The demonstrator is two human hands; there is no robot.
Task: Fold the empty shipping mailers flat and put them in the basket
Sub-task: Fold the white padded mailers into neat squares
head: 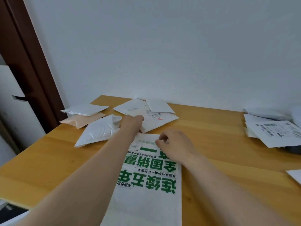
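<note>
A long white mailer with green printed characters (151,190) lies flat on the wooden table in front of me. My right hand (174,145) rests on its far end with fingers curled at the edge. My left hand (132,122) reaches past it and grips the near edge of a white mailer with a shipping label (159,122). Two more white mailers (132,107) (158,106) lie behind that one. A puffy white plastic mailer (97,132) sits to the left. No basket is in view.
At the table's far left a white mailer (84,110) lies on a peach one (84,120). A stack of labelled mailers (273,133) sits at the right edge, a white sheet corner (295,176) nearer. The wall runs behind the table (211,128); a dark door frame (29,62) stands left.
</note>
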